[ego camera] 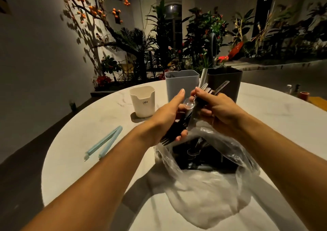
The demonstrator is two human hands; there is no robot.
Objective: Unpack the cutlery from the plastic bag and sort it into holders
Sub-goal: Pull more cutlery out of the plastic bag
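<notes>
Here my left hand (pixel 169 114) grips a bundle of dark forks (pixel 174 133), tines toward me, while my right hand (pixel 217 110) pinches a clear spoon (pixel 189 103) and more cutlery above the plastic bag (pixel 208 177) on the tabletop (pixel 85 177). The right-hand pieces point up and away at the grey holder (pixel 182 85) and dark holder (pixel 224 84) just beyond, so I judge that hand nearer for the drop.

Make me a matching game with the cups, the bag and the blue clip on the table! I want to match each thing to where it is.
Things:
1. cream holder
2. grey holder
3. blue clip
4. plastic bag

Places:
A. lying flat near the table's left edge
B. nearest the person, open, with cutlery inside
C. standing alone, left of the other holders
D. standing beside the dark holder, behind the hands

Pairs: 1-C, 2-D, 3-A, 4-B
</notes>
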